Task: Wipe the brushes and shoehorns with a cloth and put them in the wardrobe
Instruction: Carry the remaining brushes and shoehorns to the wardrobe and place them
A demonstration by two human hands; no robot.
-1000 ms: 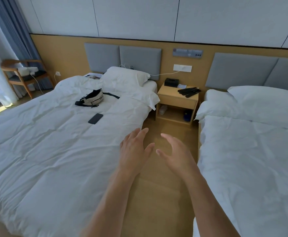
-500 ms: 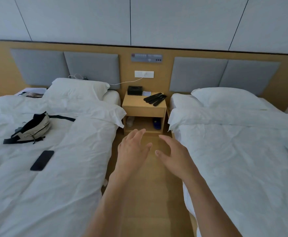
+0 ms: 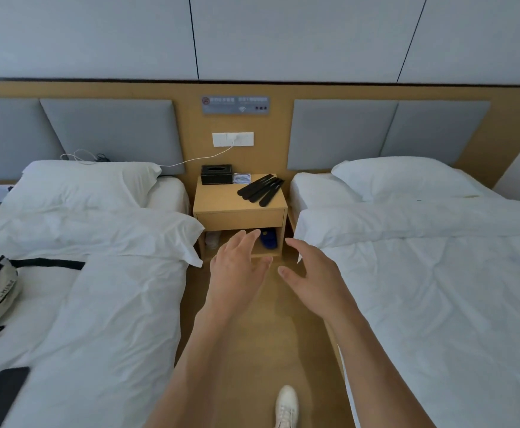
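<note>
Brushes and shoehorns (image 3: pixel 261 189), a fan of flat black pieces, lie on the right part of the nightstand's surface (image 3: pixel 221 199), well ahead of both hands. Neither grip holds anything: the left hand (image 3: pixel 237 267) and the right hand (image 3: pixel 314 279) hang in the aisle with fingers spread and relaxed, palms turned toward each other, close together but apart. Past them stand a black tissue box (image 3: pixel 216 174) and, just beside it, a striped blue-and-white folded cloth (image 3: pixel 242 178), likely the wiping cloth.

Judging from the overlap, the black pieces could slide apart or drop over the right edge of the surface if one is lifted carelessly, since they rest partly on each other near that edge. Reaching for them before the cloth would waste a step.

Which pieces are brushes and which shoehorns is too small to tell. No wardrobe shows. The lower shelf is partly blocked by the left hand; a blue object (image 3: pixel 268 237) sits there, unclear.
</note>
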